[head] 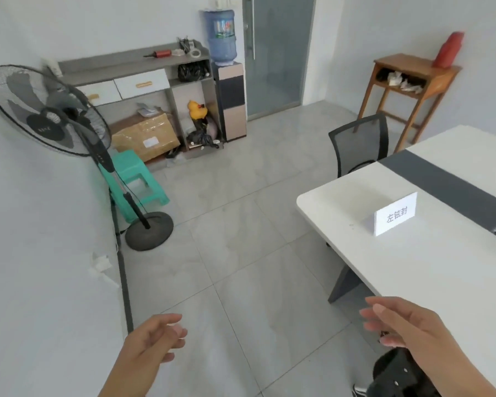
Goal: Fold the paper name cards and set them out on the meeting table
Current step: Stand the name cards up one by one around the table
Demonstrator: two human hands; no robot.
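Name card: one folded name card point(395, 214) is standing upright on the white meeting table point(413, 270), in the right middle of the frame. It is sitting near the table's rounded corner and close to the dark stripe point(447, 181), with its printed face looking toward the camera.

Left hand: the left hand point(152, 336) is hanging in the lower middle of the frame, over the floor tiles. Its fingers are curling loosely and are holding nothing.

Right hand: the right hand point(404, 325) is reaching forward in the lower right, in front of the table's near edge. Its fingers are relaxed and a little bent, and nothing is pinched between them.

Other cards: no unfolded paper is showing in this view, so I cannot tell where the remaining sheets are lying.

Step in hand: I am judging that one card is already set out and that the person is between cards, with both hands free.

Next move: it is calling for a new sheet, a clean fold, and a place well apart from the first card, perhaps by the office chair point(358, 144) at the table's far side.

Surroundings: a standing fan point(49, 110) is leaning in the upper left.
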